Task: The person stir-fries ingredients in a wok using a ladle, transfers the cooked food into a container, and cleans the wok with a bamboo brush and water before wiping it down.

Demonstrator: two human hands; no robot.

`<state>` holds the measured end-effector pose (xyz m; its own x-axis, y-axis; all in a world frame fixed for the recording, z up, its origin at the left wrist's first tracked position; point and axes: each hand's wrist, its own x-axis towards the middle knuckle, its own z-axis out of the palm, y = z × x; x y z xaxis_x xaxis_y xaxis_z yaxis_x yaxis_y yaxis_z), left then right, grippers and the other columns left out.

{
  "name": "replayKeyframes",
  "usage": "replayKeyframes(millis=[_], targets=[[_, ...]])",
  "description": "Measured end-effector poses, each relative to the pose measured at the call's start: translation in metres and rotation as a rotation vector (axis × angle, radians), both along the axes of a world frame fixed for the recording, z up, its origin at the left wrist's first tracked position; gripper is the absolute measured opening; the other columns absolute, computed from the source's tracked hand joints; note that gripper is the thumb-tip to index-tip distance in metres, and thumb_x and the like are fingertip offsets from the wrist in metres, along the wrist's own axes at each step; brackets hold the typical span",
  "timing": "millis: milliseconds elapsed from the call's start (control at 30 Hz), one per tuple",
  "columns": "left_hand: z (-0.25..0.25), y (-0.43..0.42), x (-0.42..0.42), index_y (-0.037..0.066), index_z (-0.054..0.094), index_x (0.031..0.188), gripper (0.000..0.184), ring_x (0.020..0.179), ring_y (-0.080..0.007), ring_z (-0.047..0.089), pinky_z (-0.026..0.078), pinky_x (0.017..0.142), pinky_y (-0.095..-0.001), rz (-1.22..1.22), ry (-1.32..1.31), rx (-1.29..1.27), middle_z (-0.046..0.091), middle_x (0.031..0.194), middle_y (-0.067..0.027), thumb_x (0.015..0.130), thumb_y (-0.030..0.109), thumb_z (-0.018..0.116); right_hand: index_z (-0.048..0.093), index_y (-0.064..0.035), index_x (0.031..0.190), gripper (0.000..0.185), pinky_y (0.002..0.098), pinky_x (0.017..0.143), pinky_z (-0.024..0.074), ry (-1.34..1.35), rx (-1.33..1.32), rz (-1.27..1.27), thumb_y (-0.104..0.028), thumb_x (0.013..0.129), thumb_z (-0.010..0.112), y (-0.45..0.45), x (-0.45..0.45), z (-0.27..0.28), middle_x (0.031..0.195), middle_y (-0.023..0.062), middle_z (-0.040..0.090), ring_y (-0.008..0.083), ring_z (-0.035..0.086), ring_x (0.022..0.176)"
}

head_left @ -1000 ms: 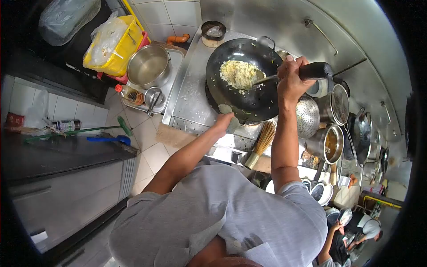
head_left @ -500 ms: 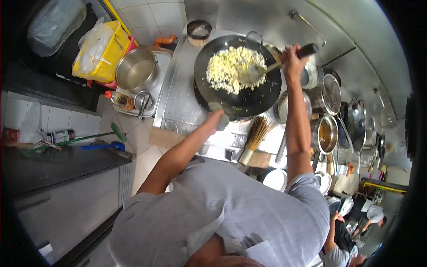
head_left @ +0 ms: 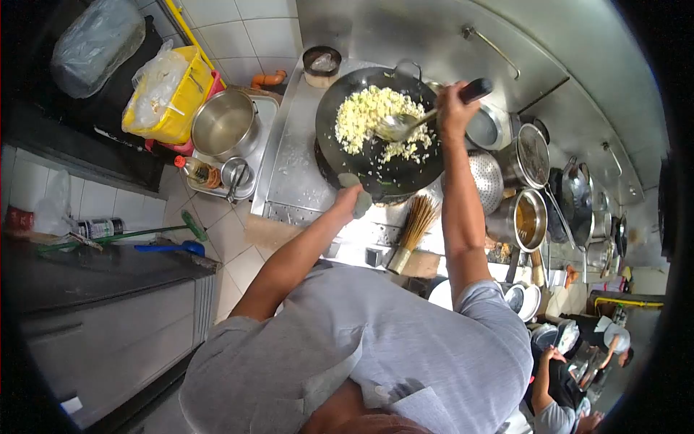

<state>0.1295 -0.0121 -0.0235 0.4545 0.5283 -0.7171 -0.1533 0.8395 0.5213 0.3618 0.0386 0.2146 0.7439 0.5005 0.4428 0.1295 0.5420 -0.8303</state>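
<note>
A black wok (head_left: pixel 394 170) sits on the stove, with fried rice (head_left: pixel 361 116), pale yellow and white with green flecks, on its far and left side. My right hand (head_left: pixel 457 112) is closed round the handle of a metal ladle (head_left: pixel 395 128), whose bowl rests among the rice. At the wok's near edge my left hand (head_left: pixel 349 200) grips a grey-green cloth (head_left: pixel 360 205) against the rim; the wok's handle there is hidden. A bamboo brush (head_left: pixel 413 231) lies just right of that hand.
Left of the stove, a tray holds a steel pot (head_left: pixel 224 124) and a sauce bottle (head_left: pixel 199 172). A yellow basket (head_left: pixel 168 98) stands beyond. On the right are a perforated strainer (head_left: pixel 484 181) and a pot of brown liquid (head_left: pixel 530 219). Other people (head_left: pixel 560 383) are at lower right.
My right hand and the ladle have moved left, pushing some rice aside and baring more of the wok's dark bottom. The wok has shifted slightly left. My left hand stays at its rim.
</note>
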Motion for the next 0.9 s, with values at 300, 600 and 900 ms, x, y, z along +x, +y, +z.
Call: replayKeyframes(millis=[300, 600, 900], targets=[[0.012, 0.003, 0.004, 0.001, 0.060, 0.091, 0.019, 0.063, -0.0229, 0.064, 0.052, 0.053, -0.0372, 0.022, -0.007, -0.006, 0.064, 0.078, -0.0107, 0.080, 0.017, 0.063, 0.044, -0.0097, 0.073, 0.019, 0.0260, 0.039, 0.0358, 0.285, 0.091, 0.166, -0.003, 0.084, 0.058, -0.001, 0.029, -0.006, 0.057, 0.0001, 0.046, 0.0107, 0.044, 0.043], [0.028, -0.014, -0.007, 0.001, 0.061, 0.095, 0.021, 0.070, -0.0238, 0.067, 0.054, 0.058, -0.0395, 0.023, -0.042, 0.035, 0.065, 0.083, -0.0108, 0.082, 0.017, 0.062, 0.047, -0.0073, 0.065, 0.022, 0.0274, 0.039, 0.0344, 0.208, -0.001, 0.022, -0.006, 0.082, 0.060, -0.014, -0.034, 0.002, 0.052, 0.0015, 0.044, 0.0116, 0.042, 0.039], [0.049, -0.048, -0.030, 0.009, 0.060, 0.099, 0.018, 0.080, -0.0216, 0.063, 0.052, 0.064, -0.0382, -0.002, -0.117, -0.146, 0.065, 0.092, -0.0063, 0.092, 0.025, 0.054, 0.049, -0.0045, 0.057, 0.026, 0.0241, 0.044, 0.0323, -0.163, -0.108, -0.323, -0.006, 0.080, 0.060, -0.029, -0.040, 0.014, 0.054, -0.0025, 0.048, 0.0059, 0.044, 0.047]])
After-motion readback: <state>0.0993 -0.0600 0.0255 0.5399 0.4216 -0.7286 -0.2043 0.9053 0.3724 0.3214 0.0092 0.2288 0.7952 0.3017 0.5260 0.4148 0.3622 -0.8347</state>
